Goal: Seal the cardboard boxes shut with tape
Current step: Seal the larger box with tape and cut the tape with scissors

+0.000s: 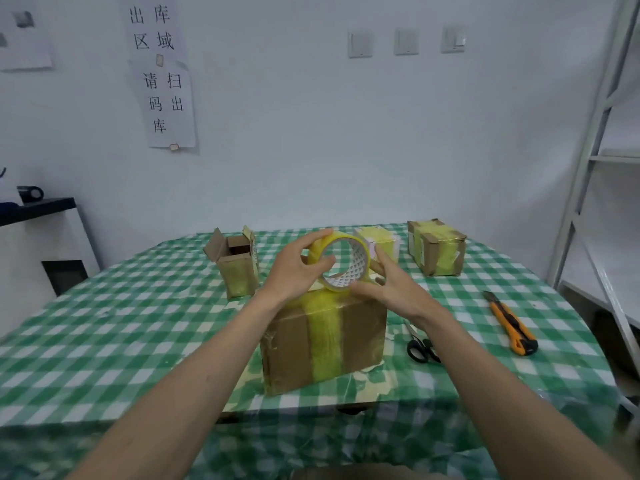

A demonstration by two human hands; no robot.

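Glossy yellowish plastic tape roll (341, 263) on a printed paper core. Matt brown cardboard box (323, 344), near, banded with shiny, wrinkled yellow tape. Green-and-white checked cloth (121, 323) over the desk, faintly sheened, slightly creased. Orange and black plastic utility knife (512, 325), right. Black-handled metal scissors (419, 346). White painted metal shelf (595, 157), far right.

A white wall (311, 133) bears paper signs (162, 74), three switches (406, 41); white shelving (602, 161) stands right, perhaps metal.
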